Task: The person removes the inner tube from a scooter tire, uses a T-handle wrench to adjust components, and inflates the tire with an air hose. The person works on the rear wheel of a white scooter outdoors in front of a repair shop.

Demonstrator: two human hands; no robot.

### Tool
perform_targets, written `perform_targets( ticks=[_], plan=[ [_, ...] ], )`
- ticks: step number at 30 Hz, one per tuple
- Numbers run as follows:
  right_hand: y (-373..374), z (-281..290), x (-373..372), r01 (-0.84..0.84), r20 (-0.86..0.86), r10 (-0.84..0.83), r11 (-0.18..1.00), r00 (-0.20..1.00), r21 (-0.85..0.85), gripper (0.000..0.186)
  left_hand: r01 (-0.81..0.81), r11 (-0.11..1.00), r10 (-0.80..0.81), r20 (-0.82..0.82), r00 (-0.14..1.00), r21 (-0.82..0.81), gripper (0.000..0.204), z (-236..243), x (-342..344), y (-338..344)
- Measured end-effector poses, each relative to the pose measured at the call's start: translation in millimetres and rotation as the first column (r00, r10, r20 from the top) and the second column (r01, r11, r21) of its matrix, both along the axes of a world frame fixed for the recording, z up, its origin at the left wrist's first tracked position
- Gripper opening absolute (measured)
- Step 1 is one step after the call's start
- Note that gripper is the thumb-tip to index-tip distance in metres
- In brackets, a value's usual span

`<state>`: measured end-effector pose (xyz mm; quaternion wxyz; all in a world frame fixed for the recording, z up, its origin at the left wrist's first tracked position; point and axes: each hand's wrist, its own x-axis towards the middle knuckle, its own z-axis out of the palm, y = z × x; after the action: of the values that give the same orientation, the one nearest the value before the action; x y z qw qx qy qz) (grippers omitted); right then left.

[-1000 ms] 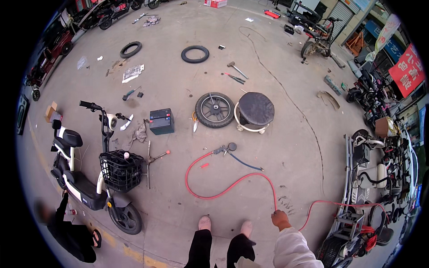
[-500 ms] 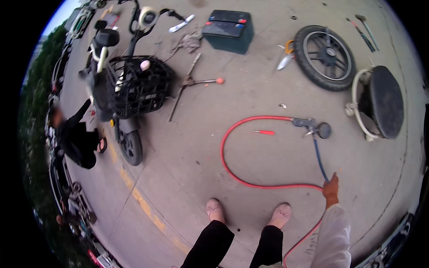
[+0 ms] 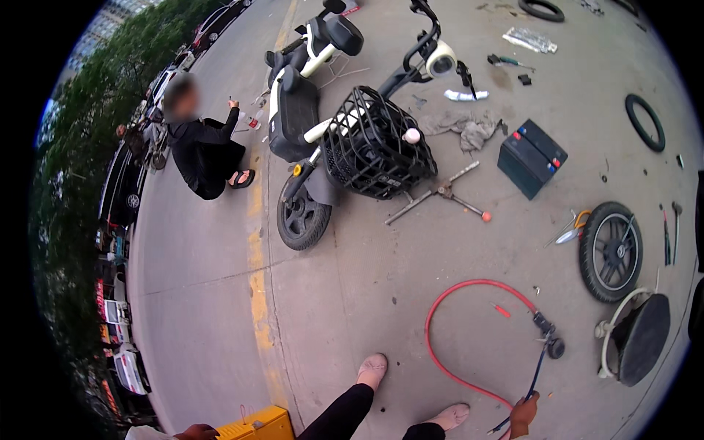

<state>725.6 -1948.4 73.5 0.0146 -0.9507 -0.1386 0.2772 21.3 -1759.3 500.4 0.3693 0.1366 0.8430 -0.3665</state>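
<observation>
At the lower right, my right hand (image 3: 523, 412) is closed around the thin dark hose (image 3: 537, 375) of a tire inflator. The inflator gun (image 3: 544, 324), with its round gauge, lies on the ground. A red air hose (image 3: 434, 350) curves from the gun back toward the same hand; whether the fingers also grip it is unclear. At the bottom edge, my left hand (image 3: 196, 432) is beside a yellow box (image 3: 258, 425); only part of it shows, its fingers unclear. Inside the hose's curve lies a red-handled screwdriver (image 3: 501, 311).
An electric scooter (image 3: 381, 143) with a black basket stands ahead, a person (image 3: 202, 143) crouching beside it. A lug wrench (image 3: 444, 191), a battery (image 3: 533, 158), a wheel (image 3: 611, 251) and a round stool (image 3: 645, 340) on its side are on the pavement. Tires lie farther off.
The view has swung left, so the scene sits farther right. My left hand and the yellow box have come in at the bottom. My right hand still grips the hose.
</observation>
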Motion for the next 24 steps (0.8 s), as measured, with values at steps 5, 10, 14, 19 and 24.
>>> perform_targets(
  ticks=[5, 10, 14, 19, 24],
  plan=[
    [39.9, 147.2, 24.1, 0.061, -0.491, 0.197, 0.886, 0.849, 0.460, 0.027, -0.289, 0.900, 0.161, 0.368, 0.916, 0.325, 0.025, 21.2, -78.9, -84.9],
    [102.0, 309.8, -10.8, 0.358, -0.724, 0.020, 0.860, 0.690, 0.365, 0.026, -0.439, 0.830, 0.252, 0.470, 0.846, 0.345, 0.027, 18.6, -143.4, -146.5],
    [201.6, 480.4, -98.5, 0.446, -0.835, -0.041, 0.860, 0.548, 0.250, 0.025, -0.564, 0.689, 0.346, 0.478, 0.808, 0.454, 0.027, 55.1, -171.7, -142.4],
    [346.4, 613.8, -260.2, 0.145, -0.777, 0.284, 0.891, 0.562, 0.431, 0.025, -0.628, 0.534, 0.302, 0.566, 0.767, 0.567, 0.028, 105.0, -238.0, -56.1],
    [464.5, 683.5, -432.7, -0.173, -0.702, 0.566, 0.816, 0.433, 0.551, 0.025, -0.655, 0.411, 0.218, 0.630, 0.746, 0.634, 0.028, 152.7, -306.2, 36.0]
  ],
)
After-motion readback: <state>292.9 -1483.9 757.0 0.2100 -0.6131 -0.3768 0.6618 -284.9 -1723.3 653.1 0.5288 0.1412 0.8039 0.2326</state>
